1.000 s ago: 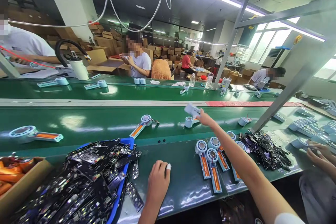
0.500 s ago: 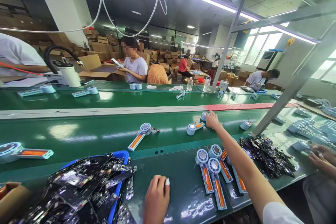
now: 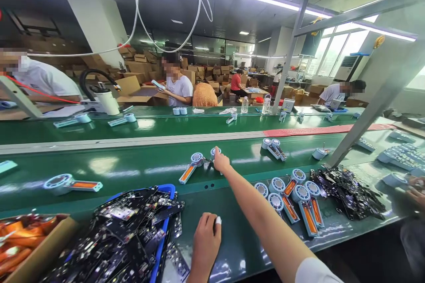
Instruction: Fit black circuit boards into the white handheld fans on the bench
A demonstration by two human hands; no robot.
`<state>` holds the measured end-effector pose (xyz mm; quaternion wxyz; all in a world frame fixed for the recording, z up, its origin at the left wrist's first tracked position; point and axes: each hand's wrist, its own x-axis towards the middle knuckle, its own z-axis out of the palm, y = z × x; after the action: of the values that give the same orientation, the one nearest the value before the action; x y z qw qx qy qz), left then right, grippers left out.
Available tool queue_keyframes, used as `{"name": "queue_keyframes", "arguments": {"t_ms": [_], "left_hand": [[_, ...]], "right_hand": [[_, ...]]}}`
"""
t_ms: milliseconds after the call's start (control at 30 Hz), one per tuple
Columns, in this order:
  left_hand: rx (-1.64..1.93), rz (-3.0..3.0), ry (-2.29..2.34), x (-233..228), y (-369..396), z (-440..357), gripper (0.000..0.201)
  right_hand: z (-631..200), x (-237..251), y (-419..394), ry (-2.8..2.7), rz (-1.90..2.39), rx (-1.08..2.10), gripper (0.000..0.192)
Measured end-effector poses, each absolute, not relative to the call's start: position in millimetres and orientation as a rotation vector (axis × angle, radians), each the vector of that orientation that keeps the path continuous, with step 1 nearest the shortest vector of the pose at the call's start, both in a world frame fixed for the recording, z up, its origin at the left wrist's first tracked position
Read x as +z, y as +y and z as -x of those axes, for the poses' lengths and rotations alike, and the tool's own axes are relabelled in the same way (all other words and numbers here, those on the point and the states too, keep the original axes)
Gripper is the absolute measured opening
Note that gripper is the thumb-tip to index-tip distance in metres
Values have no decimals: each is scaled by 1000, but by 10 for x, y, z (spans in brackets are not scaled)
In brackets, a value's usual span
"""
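Observation:
My right hand (image 3: 222,162) reaches over the green belt, its fingers closed on the head of a light-blue handheld fan (image 3: 215,152); its own fingers hide part of the fan. Just left of it lies another handheld fan (image 3: 196,158) with an orange strip in its handle and dark wires at its head. My left hand (image 3: 206,239) rests on the near bench, loosely curled, no object visible in it. One of its fingertips wears a white cover. Beside it stands a blue bin (image 3: 162,247) heaped with black circuit boards (image 3: 126,225).
Several fans (image 3: 302,193) are grouped on the bench at right, by a pile of circuit boards (image 3: 345,192). A carton (image 3: 56,243) of orange parts sits at lower left. A slanted metal post (image 3: 355,117) rises at right. Co-workers sit across the belt; another person's hand (image 3: 416,190) shows at far right.
My right hand has moved left along the belt and is now on a fan nearer the middle. My left hand stays on the bench. The view has turned slightly left.

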<state>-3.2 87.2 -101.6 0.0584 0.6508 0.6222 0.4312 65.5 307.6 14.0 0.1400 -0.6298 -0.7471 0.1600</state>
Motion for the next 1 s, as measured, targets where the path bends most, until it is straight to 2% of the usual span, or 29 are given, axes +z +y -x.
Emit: {"name": "queue_keyframes", "arguments": {"t_ms": [200,300,367,500,667,833,1000], "left_hand": [[1329,-1925,1866,-945,886,29,24],[1329,-1892,1865,-912,893,27,23],[1325,-1874,1862,-900,887,22,24],[1310,-1842,1874,-890,858,4,25],[1257,-1767,1978,-744,1065,110,26],[1123,-1705,2187,-328,1791,437,25],[795,-1620,2300,-13,2395,641,36]], "right_hand": [[-820,335,2834,-2100,1939,524,37],[-1022,314,2411,-2093,1940,504,52],[-1139,212,2022,-2108,1919,493,62],[-1380,-157,1278,-2152,1852,432,64],[-1714,-639,813,-2083,1520,247,78],[-1869,-838,750,-2015,1349,215,70],[-1856,-951,811,-1992,1401,127,67]]}}
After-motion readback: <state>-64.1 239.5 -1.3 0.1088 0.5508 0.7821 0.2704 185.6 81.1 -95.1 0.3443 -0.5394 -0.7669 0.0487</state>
